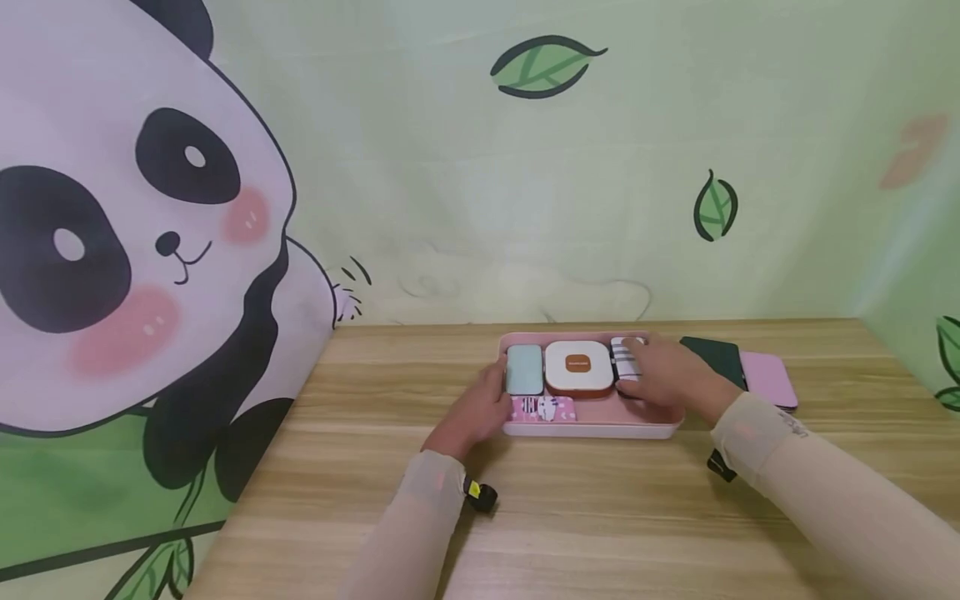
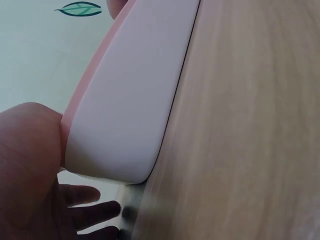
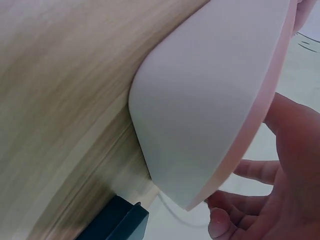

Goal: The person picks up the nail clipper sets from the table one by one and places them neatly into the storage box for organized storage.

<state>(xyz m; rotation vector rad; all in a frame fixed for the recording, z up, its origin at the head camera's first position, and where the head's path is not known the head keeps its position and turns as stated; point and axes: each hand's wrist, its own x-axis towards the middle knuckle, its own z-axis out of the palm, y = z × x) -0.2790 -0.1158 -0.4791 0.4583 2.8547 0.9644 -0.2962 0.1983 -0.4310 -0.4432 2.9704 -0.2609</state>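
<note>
A shallow pink tray [image 1: 592,431] with a white outer side [image 2: 125,90] lies on the table. My right hand [image 1: 673,372] reaches over the tray's right end. Its thumb and fingers pinch a small white item with dark stripes [image 1: 628,360], partly hidden by the hand. At the tray's left end, my left hand [image 1: 474,411] touches the rim, its fingers extended along the outside in the left wrist view. Inside the tray are a light blue case [image 1: 524,369], a white box with a brown label [image 1: 578,367] and a pink patterned packet [image 1: 543,408].
Right of the tray lie a dark green flat item [image 1: 712,357] and a pink flat item [image 1: 768,380], side by side. The wooden table [image 1: 592,517] meets a pale green backdrop [image 1: 450,167] with leaves and a panda.
</note>
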